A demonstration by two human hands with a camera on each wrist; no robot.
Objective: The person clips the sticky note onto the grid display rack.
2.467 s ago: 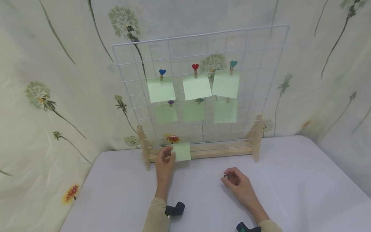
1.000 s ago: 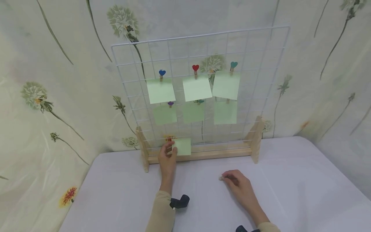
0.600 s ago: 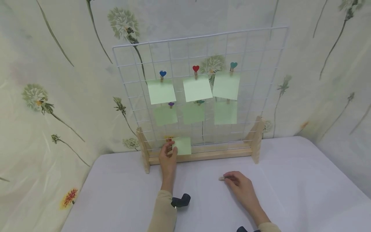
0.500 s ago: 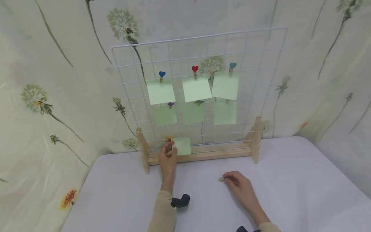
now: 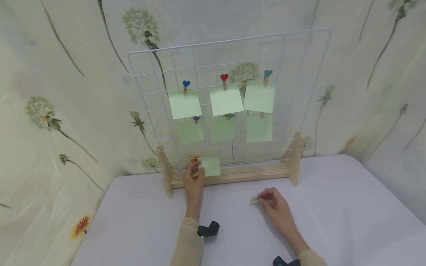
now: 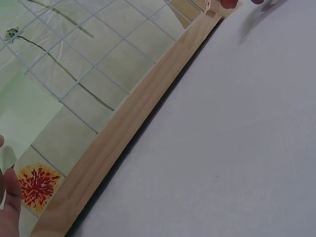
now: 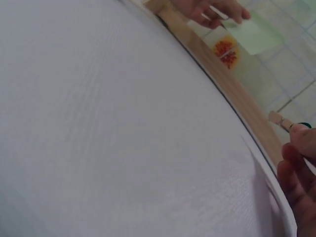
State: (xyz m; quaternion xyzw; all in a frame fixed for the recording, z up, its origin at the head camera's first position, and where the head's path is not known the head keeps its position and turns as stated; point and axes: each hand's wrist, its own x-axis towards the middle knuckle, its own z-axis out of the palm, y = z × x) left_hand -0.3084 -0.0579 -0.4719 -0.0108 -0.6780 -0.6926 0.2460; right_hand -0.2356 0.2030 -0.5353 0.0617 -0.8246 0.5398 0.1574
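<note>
My left hand pinches the left edge of a light green paper note and holds it against the lower part of a white wire grid. In the right wrist view the same note hangs from the left fingertips. My right hand pinches a small wooden clothespin over the table, its tip pointing left. The right wrist view shows this clothespin between thumb and fingers, with a dark green piece at its held end.
Two rows of green notes hang on the grid, several under heart clips such as a red one. The grid stands in a wooden base at the back of the white-covered table. Flower-patterned cloth hangs behind.
My left hand has raised the note from the base onto the lower grid. The clothespin in my right hand now sticks out further from the fingertips, and that hand has risen slightly.
</note>
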